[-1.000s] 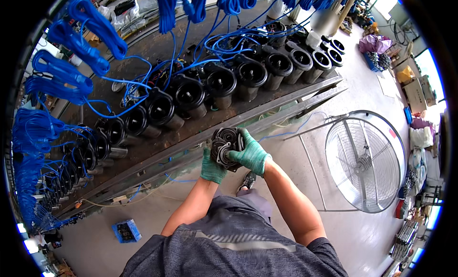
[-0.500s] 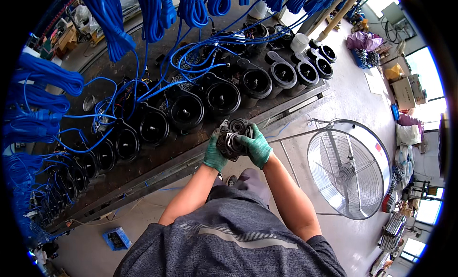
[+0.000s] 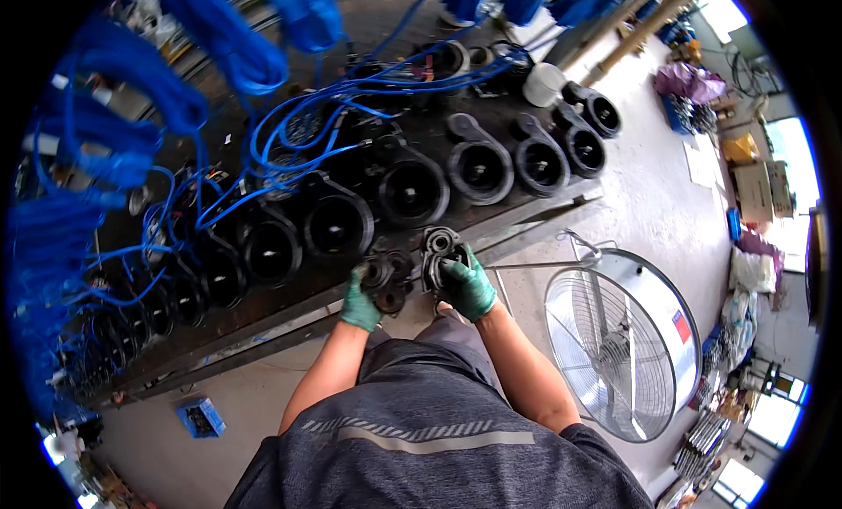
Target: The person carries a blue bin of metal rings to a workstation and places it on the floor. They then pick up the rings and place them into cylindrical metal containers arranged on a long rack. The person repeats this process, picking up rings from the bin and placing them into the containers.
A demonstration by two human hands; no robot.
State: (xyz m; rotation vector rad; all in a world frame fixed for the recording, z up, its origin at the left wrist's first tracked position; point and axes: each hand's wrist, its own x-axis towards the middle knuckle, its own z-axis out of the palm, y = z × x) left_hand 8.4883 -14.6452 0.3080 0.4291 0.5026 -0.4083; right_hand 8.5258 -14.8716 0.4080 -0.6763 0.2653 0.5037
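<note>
In green gloves, both hands are out in front of my body, near the bench's front edge. My left hand [image 3: 360, 304] is closed around a dark round-lobed metal casting [image 3: 388, 272]. A similar casting [image 3: 440, 240], with a lighter ring-shaped boss at its top, is gripped by my right hand [image 3: 474, 290], the thumb lying across it. A narrow gap separates the two castings. Just beyond them stands a row of black round housings, the nearest housing [image 3: 412, 193] with a small metal shaft at its centre. My fingers partly cover both castings.
Blue cable bundles [image 3: 219, 39] hang over the dark workbench [image 3: 263, 325], and loose blue cables cross it. A white tub [image 3: 544, 85] stands behind the housings. To my right is a large caged floor fan [image 3: 614, 351]. A blue crate [image 3: 202, 418] sits on the floor at left.
My hands have moved apart, so the castings that were together are now separate, one in each hand. The whole view has shifted slightly along the bench.
</note>
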